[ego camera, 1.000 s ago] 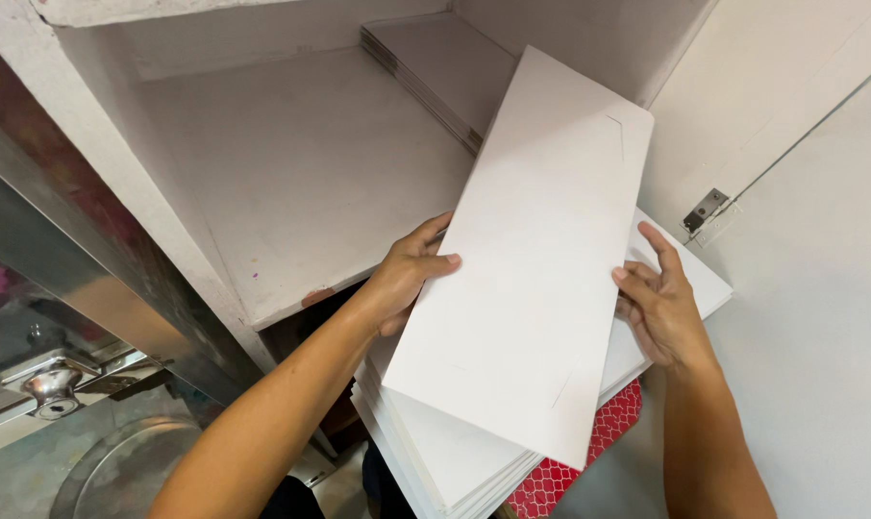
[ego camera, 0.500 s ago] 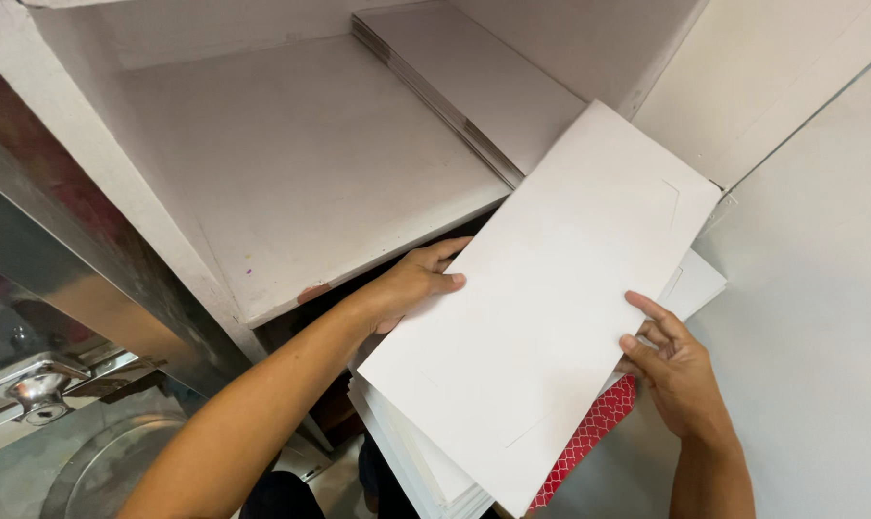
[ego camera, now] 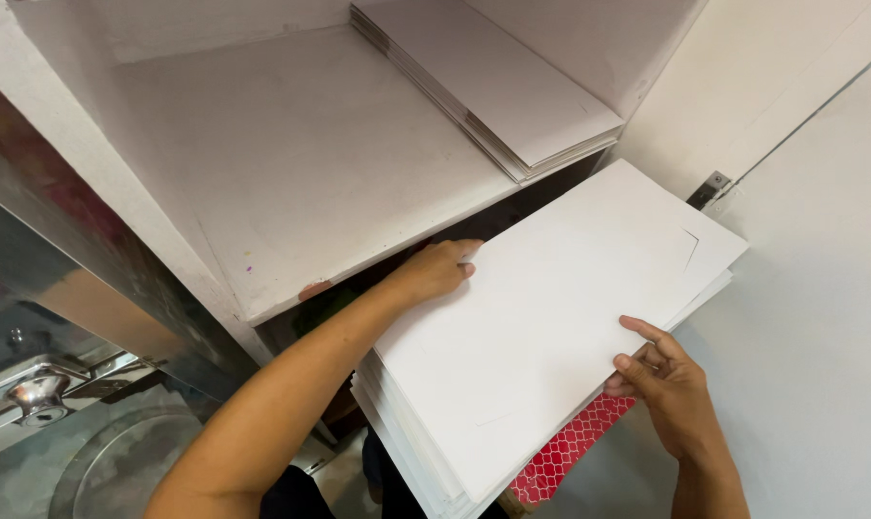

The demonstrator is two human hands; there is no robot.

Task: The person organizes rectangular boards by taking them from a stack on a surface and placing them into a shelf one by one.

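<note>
Below the white shelf (ego camera: 301,173), a person steadies a stack of white sheets (ego camera: 541,327) with both bare hands. The left hand (ego camera: 434,272) lies on the stack's upper left edge, just under the shelf's front lip, its fingers (ego camera: 462,270) bent and pressing flat on the top sheet; whether anything is pinched under them cannot be told from where I stand. The right hand (ego camera: 674,384) is at the stack's right-hand long edge, fingers (ego camera: 647,333) curled loosely onto the top sheet, thumb tucked against the side of the pile, gripping that edge. The stack sits tilted, its far corner pointing toward the metal hinge (ego camera: 709,185) on the white wall panel. Under the near right corner of the pile shows a red patterned cover (ego camera: 570,450). On the shelf, at its back right, lies a second pile of white sheets (ego camera: 498,82), lying flat and well apart from both hands. Down at the left, a steel sink (ego camera: 118,461) with a metal tap (ego camera: 37,394) is visible.
</note>
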